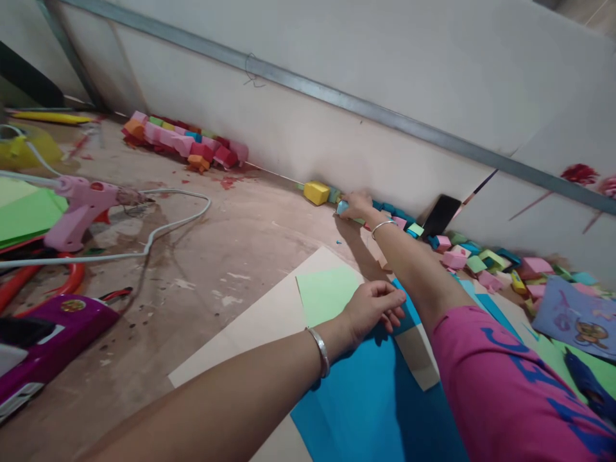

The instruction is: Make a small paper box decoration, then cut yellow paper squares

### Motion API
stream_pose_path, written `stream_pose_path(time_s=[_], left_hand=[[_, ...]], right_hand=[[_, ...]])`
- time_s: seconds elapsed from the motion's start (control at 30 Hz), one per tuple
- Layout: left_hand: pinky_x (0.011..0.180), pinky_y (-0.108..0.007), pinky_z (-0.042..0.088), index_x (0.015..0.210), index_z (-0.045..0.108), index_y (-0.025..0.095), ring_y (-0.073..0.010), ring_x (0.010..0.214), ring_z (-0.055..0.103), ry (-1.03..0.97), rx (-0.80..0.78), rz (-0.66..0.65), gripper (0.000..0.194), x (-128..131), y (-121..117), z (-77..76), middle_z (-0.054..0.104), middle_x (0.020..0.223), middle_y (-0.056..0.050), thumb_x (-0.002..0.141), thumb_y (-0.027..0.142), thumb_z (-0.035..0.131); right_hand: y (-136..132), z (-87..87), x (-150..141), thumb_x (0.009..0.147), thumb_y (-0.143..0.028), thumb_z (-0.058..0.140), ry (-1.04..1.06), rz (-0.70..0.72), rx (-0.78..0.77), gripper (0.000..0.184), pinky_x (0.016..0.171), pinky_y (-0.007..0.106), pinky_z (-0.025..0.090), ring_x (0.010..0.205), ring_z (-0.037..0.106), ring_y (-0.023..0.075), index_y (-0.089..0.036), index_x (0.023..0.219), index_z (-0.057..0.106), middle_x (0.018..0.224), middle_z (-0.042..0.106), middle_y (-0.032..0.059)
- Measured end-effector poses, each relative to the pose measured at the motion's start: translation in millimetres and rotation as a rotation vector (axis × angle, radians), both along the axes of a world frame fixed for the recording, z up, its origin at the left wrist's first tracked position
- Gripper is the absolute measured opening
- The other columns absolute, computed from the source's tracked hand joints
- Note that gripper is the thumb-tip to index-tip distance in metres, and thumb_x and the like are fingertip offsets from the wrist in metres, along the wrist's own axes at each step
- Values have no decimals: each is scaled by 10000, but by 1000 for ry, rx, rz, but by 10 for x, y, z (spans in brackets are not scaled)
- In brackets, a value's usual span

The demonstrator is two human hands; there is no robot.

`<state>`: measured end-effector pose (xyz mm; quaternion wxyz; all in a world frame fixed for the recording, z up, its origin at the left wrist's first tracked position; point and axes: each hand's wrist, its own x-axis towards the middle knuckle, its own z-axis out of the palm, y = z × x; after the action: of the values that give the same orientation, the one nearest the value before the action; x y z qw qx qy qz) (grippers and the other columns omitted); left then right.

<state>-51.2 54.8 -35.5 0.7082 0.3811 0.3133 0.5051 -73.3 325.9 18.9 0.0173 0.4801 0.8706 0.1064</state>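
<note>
My right hand [357,205] is stretched far out to the wall and closed on a small light-blue paper box [342,207], beside a yellow paper box [316,192] and a row of teal ones. My left hand [374,308] rests nearer to me, its fingers curled over the edge of a light-green paper sheet [325,294] that lies on a beige board [262,333] and next to a blue sheet [366,398]. Both wrists carry a silver bangle.
A pink glue gun [79,208] with a white cable [158,234] lies at the left, near green sheets [24,215]. A purple case [52,340] is at the lower left. Folded paper boxes [185,142] line the wall; more boxes [486,263] and a dark phone [441,216] are at the right.
</note>
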Motion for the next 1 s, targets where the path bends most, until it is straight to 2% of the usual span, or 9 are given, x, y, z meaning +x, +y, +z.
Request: stream_pose_path(time_s=[0.23, 0.37, 0.57, 0.77, 1.0], left_hand=[[452, -201, 439, 781, 596, 150, -101, 523, 567, 26, 4, 11, 405, 3, -5, 4, 626, 660, -31, 671, 506, 754], [461, -201, 445, 777, 605, 149, -99, 522, 568, 53, 13, 12, 386, 0, -12, 10, 626, 660, -31, 664, 482, 764], [457, -200, 449, 769, 609, 149, -101, 517, 570, 83, 26, 17, 325, -1, -10, 16, 621, 644, -28, 682, 432, 745], [459, -205, 456, 757, 602, 153, -103, 518, 568, 90, 22, 19, 325, -1, -11, 21, 616, 641, -26, 690, 434, 752], [460, -204, 457, 755, 606, 152, -102, 520, 569, 93, 23, 21, 281, 1, -14, 27, 620, 640, -27, 708, 394, 740]], right_hand=[[-13, -7, 38, 673, -408, 761, 2, 19, -4, 623, 892, 373, 458, 1165, 557, 322, -302, 1273, 630, 1254, 655, 80], [-12, -4, 73, 677, -447, 769, -4, 26, -6, 604, 887, 376, 462, 1167, 561, 320, -320, 1253, 641, 1256, 658, 64], [-63, -6, 43, 693, -456, 791, -24, 35, 30, 575, 945, 436, 431, 1200, 527, 358, -267, 1218, 653, 1250, 649, 100], [-79, -24, 21, 921, -401, 609, -97, 53, 70, 381, 974, 492, 471, 1150, 571, 259, -175, 1227, 595, 1271, 590, 97], [-60, -51, 14, 937, -371, 594, -134, 28, 93, 359, 935, 469, 509, 1109, 594, 236, -179, 1240, 582, 1272, 586, 96]])
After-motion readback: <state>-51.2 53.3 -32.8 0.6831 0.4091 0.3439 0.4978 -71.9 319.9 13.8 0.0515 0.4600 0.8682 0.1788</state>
